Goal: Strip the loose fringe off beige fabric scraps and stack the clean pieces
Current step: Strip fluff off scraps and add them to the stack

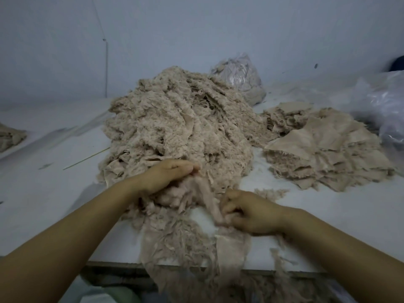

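Head view: right hand (251,212) has fingers curled tight, pinching a beige strip of fabric (207,200) at its lower end. The strip runs up and left from that pinch to the left hand (169,174), which lies on the near edge of the big pile of frayed scraps (175,119), fingers bent down into the fabric; whether it actually grips the strip, can't tell. Below the pinch, fringed fabric (175,243) hangs over the table edge (113,265). Stack of flatter cleaned pieces (328,154) sits up and right of the right hand, well apart. Small tuft of fringe (271,192) just beyond the right hand. Plastic bags (240,73) behind the pile.
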Demonstrator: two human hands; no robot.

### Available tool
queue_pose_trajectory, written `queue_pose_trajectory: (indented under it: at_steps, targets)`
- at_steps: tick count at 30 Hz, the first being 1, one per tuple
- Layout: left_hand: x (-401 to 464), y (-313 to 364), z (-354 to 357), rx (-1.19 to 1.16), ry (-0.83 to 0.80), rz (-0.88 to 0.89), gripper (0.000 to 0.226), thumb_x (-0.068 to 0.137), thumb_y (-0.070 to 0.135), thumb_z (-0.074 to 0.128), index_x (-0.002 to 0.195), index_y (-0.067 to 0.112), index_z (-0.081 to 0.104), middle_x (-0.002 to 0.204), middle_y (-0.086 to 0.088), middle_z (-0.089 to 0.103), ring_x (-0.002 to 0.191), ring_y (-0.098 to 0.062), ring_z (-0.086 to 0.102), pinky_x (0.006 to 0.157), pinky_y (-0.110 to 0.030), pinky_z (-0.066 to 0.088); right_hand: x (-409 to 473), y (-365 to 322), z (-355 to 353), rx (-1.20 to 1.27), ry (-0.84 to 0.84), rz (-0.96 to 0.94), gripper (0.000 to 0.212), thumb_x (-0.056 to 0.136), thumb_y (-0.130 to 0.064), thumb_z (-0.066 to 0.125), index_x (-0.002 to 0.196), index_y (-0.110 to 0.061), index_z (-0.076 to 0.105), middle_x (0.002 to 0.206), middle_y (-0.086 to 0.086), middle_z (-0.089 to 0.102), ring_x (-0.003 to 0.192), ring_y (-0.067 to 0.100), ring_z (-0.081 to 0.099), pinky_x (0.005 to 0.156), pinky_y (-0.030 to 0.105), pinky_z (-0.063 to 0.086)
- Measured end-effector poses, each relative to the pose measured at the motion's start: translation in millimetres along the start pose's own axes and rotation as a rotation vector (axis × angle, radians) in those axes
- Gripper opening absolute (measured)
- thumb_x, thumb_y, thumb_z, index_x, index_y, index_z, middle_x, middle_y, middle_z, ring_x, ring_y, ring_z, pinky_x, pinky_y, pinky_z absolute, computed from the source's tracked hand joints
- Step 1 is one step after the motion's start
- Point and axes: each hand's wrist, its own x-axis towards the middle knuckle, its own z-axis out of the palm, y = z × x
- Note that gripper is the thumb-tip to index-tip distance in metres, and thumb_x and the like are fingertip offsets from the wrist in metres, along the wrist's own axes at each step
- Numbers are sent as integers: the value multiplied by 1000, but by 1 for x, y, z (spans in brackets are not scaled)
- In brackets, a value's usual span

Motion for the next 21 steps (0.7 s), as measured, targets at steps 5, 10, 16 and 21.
queue_pose_trajectory:
  at_steps: [5, 10, 16, 21]
  targets:
    - [3, -5, -5, 102, -94, -82, 43, 87, 36, 54, 93, -5, 67, 103, -14, 68, 78, -7, 61, 71, -14, 46, -8, 3, -13, 80, -138, 43, 35, 76, 13, 51, 95, -3, 75, 107, -4, 58, 104, 8, 52, 91, 12, 40]
    - [5, -3, 12, 418, -71, -15, 50, 85, 20, 69, 133, 21, 52, 119, 10, 55, 94, -3, 59, 94, -23, 48, -5, 9, -43, 521, -54, 73, 32, 83, -12, 51, 105, -21, 72, 109, -9, 70, 104, 4, 63, 85, 18, 47]
    - [11, -2, 27, 647, -463, -144, 44, 85, 18, 69, 127, 18, 58, 111, 0, 64, 92, -10, 59, 82, -26, 47, 38, 26, -23, -44, 390, 348, 32, 80, -33, 75, 108, -24, 62, 99, 1, 47, 93, 15, 49, 79, 23, 38]
    - [22, 8, 37, 353, 158, 63, 58, 64, 61, 75, 114, 38, 58, 103, 22, 56, 92, 5, 54, 77, -15, 46, 36, 27, -28, 414, 609, 175, 33, 90, -29, 64, 61, -18, 51, 54, -13, 46, 53, 5, 43, 56, 20, 36]
